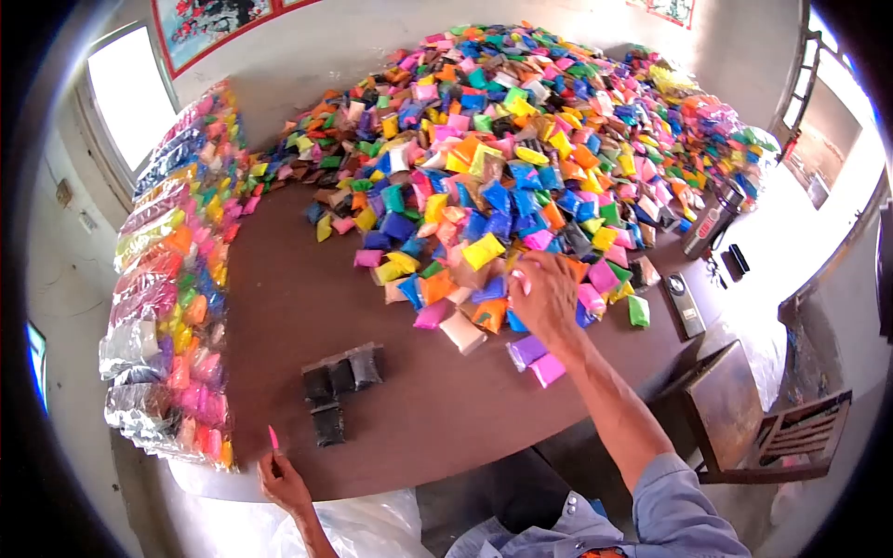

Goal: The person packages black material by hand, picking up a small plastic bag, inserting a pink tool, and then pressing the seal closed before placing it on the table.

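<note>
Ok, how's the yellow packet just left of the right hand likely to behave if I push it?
The yellow packet looks shiny, so it may slide easily. Its plump pillow shape suggests it would probably squash rather than roll. It lies in the loose pile, so pushing could make that shift too.

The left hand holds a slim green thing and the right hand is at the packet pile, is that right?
Not green: the head view shows a slim pink thing in the left hand. The right hand is at the packet pile.
</note>
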Demonstrator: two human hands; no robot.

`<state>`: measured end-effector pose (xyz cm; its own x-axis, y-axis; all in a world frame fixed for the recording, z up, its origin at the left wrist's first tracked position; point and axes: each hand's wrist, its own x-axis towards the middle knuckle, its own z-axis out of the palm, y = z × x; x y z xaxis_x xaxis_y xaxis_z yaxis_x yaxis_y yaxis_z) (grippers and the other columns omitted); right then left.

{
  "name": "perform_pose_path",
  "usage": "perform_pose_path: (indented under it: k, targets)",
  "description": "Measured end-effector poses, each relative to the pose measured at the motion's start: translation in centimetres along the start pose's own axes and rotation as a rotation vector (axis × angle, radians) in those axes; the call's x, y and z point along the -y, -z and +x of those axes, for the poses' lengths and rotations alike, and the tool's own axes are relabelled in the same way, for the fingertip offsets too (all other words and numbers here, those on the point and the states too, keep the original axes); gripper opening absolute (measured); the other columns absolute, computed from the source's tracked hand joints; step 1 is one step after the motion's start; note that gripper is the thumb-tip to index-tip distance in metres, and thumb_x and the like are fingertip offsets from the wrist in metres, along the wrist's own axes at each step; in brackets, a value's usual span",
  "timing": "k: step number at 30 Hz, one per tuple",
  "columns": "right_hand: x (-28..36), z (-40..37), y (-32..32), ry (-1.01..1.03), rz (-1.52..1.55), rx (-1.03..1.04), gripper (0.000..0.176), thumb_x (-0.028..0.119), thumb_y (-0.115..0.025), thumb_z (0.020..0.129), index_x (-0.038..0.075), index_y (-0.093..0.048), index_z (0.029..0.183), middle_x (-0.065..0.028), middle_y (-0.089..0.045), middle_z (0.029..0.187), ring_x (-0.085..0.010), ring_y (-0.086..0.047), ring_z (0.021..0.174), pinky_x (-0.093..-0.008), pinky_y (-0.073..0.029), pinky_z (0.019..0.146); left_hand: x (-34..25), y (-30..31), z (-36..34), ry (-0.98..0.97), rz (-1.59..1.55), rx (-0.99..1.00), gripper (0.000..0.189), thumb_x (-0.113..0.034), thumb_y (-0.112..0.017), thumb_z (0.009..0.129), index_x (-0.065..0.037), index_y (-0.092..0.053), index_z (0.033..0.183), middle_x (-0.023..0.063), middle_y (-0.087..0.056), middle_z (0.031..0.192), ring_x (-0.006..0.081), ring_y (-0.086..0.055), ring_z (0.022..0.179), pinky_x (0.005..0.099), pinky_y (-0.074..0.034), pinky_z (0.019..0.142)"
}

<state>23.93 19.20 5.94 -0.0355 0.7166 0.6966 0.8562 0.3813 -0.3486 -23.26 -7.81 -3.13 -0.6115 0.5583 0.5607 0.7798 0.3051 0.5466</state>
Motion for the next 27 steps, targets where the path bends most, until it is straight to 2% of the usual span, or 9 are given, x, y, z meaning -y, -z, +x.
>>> perform_pose_path:
  k: [7, 14, 16, 19, 20, 21, 23, 25, 27]
  targets:
    - [-1.2, 3.6, -3.4, -0.160, -0.288, 0.115, 0.034, 0.027, -0.079, 0.081, 0.009, -0.078, 0.110, -0.0101, -0.075, 0.112, -0.0319, -0.065, 0.111, -0.0507, -0.043, 0.102, -0.1, -0.3, 0.1, 0.005, -0.023, -0.018, 0.007, -0.008, -0.069, 0.099, -0.001, -0.069, 0.097, 0.0128, -0.066, 0.085, 0.0279, -0.063, 0.075, 0.0400, -0.051, 0.068]
    - [-4.4, 3.8, -3.8, -0.056, -0.102, 0.066, 0.023, 0.020, -0.076, 0.083, 0.009, -0.079, 0.103, -0.0147, -0.075, 0.109, -0.0368, -0.070, 0.099, -0.0499, -0.054, 0.088, 0.1, 0.4, -0.2, 0.012, 0.005, 0.002, 0.007, -0.008, -0.070, 0.097, -0.001, -0.070, 0.098, 0.0124, -0.068, 0.086, 0.0277, -0.064, 0.074, 0.0400, -0.051, 0.068]
    - [-3.8, 4.5, -2.5, -0.084, -0.043, -0.116, 0.020, 0.019, -0.078, 0.083, 0.004, -0.075, 0.095, -0.0145, -0.075, 0.100, -0.0357, -0.071, 0.094, -0.0447, -0.056, 0.085, -0.2, 0.0, 0.1, -0.015, -0.016, -0.016, 0.006, -0.008, -0.071, 0.096, -0.002, -0.070, 0.098, 0.0121, -0.069, 0.085, 0.0279, -0.064, 0.073, 0.0402, -0.051, 0.067]
    - [-4.8, 4.7, -1.0, -0.129, 0.194, -0.179, 0.018, 0.017, -0.075, 0.084, 0.001, -0.073, 0.093, -0.0165, -0.074, 0.094, -0.0393, -0.070, 0.089, -0.0439, -0.056, 0.078, -0.8, 0.3, 0.1, 0.020, -0.009, -0.001, 0.006, -0.007, -0.071, 0.096, -0.002, -0.070, 0.098, 0.0122, -0.068, 0.085, 0.0272, -0.064, 0.072, 0.0393, -0.052, 0.067]
    - [-5.0, 4.2, 0.1, -0.235, 0.148, -0.103, 0.016, 0.016, -0.071, 0.085, 0.001, -0.070, 0.090, -0.0129, -0.071, 0.085, -0.0308, -0.069, 0.076, -0.0399, -0.053, 0.070, -1.3, 0.4, 0.2, 0.027, -0.015, -0.014, 0.006, -0.007, -0.070, 0.096, -0.002, -0.070, 0.097, 0.0119, -0.067, 0.084, 0.0266, -0.064, 0.072, 0.0384, -0.052, 0.067]
    - [-4.6, 3.5, 1.3, -0.229, 0.149, -0.116, 0.016, 0.016, -0.071, 0.085, 0.001, -0.070, 0.090, -0.0129, -0.071, 0.085, -0.0308, -0.069, 0.076, -0.0399, -0.053, 0.070, -1.5, 0.3, 0.3, 0.023, -0.024, -0.023, 0.006, -0.007, -0.070, 0.096, -0.002, -0.070, 0.097, 0.0119, -0.067, 0.084, 0.0266, -0.064, 0.072, 0.0384, -0.052, 0.067]
    - [-3.5, 1.3, 3.9, -0.459, 0.433, 0.075, 0.015, 0.015, -0.069, 0.087, 0.000, -0.067, 0.085, -0.0039, -0.064, 0.077, -0.0137, -0.061, 0.071, -0.0321, -0.047, 0.062, -1.5, 0.4, 0.2, 0.000, -0.027, -0.017, 0.004, -0.006, -0.070, 0.095, -0.002, -0.070, 0.095, 0.0119, -0.067, 0.084, 0.0277, -0.064, 0.073, 0.0396, -0.052, 0.067]
    - [2.3, -1.3, 6.9, -0.692, 0.720, 0.132, 0.013, 0.012, -0.068, 0.089, 0.001, -0.064, 0.083, 0.0026, -0.057, 0.077, -0.0050, -0.052, 0.075, -0.0260, -0.042, 0.060, -1.4, 0.1, 0.2, -0.042, -0.014, -0.041, 0.004, -0.006, -0.071, 0.094, -0.003, -0.070, 0.094, 0.0120, -0.068, 0.084, 0.0284, -0.065, 0.073, 0.0405, -0.052, 0.067]
    - [2.6, -6.9, 5.4, -0.781, 0.936, 0.161, 0.008, 0.009, -0.068, 0.090, 0.001, -0.067, 0.093, 0.0016, -0.061, 0.082, -0.0054, -0.056, 0.075, -0.0246, -0.046, 0.061, -1.2, 0.0, 0.2, -0.088, 0.007, -0.062, 0.004, -0.006, -0.072, 0.094, -0.003, -0.070, 0.094, 0.0122, -0.068, 0.084, 0.0292, -0.065, 0.073, 0.0414, -0.052, 0.067]
